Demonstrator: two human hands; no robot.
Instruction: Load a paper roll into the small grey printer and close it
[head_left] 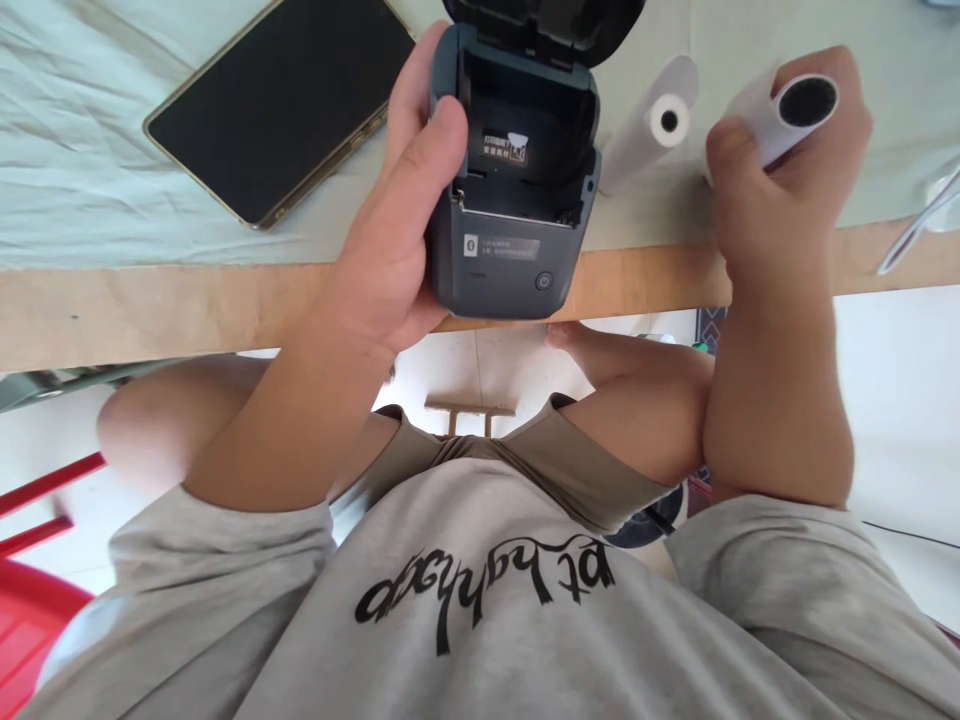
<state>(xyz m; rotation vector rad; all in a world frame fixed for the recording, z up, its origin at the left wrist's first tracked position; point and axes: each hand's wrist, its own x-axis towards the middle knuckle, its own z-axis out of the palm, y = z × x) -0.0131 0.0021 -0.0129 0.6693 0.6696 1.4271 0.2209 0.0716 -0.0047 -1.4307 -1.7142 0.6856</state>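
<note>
My left hand [409, 200] grips a dark grey portable label printer [499, 280] by its left side, thumb on the rim. The printer's black lid [555, 25] is flipped up, so its inner bay shows with a small printed sticker inside and no roll in it. A power button sits on the lower front. My right hand [795, 180] is wrapped around a white paper roll [761, 110], whose dark round end faces up. Between the two hands, a second, thinner white roll [649, 130] with a small dark core rests on the cloth.
A smartphone [277, 100] with a dark screen lies left of the printer on the pale green cloth [67, 150]. The table's wooden edge [135, 312] runs along the front. At far right a thin white object [919, 230] overhangs that edge. A red chair [37, 590] stands lower left.
</note>
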